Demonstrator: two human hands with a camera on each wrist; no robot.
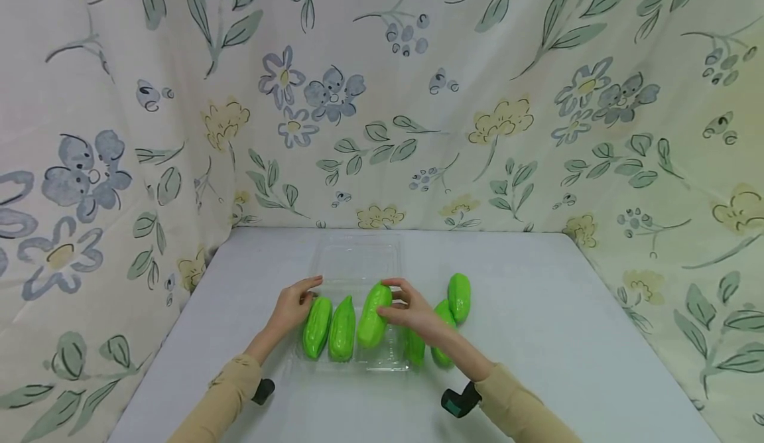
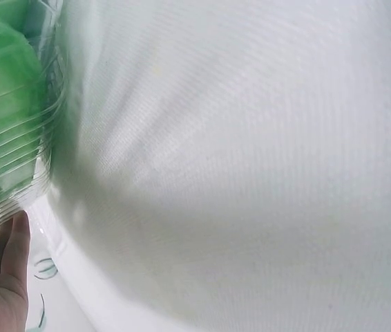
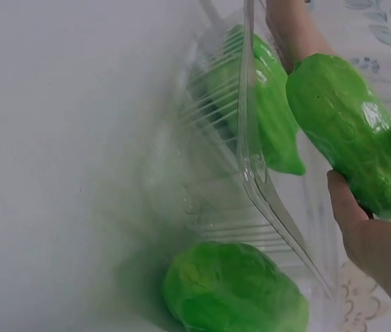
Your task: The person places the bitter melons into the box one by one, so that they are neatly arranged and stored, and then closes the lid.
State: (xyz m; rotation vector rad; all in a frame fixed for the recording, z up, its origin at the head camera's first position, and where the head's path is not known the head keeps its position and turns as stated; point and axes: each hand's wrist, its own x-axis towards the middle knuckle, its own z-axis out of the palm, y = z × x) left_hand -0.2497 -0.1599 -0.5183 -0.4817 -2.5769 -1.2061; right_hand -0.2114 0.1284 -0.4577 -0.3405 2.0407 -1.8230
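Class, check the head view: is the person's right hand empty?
No, the right hand grips a green vegetable.

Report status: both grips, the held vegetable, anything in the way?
Right grip holding green vegetable above clear tray. Left grip at tray's left side. Two vegetables inside; no obstruction visible.

I count six green vegetables [image 1: 342, 331] (some only partly showing), one clear plastic box [image 1: 388, 358], two dark wrist devices [image 1: 461, 402].

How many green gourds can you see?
6: two gourds in the clear container; one held in the right hand; three on the table right of the container, two partly hidden.
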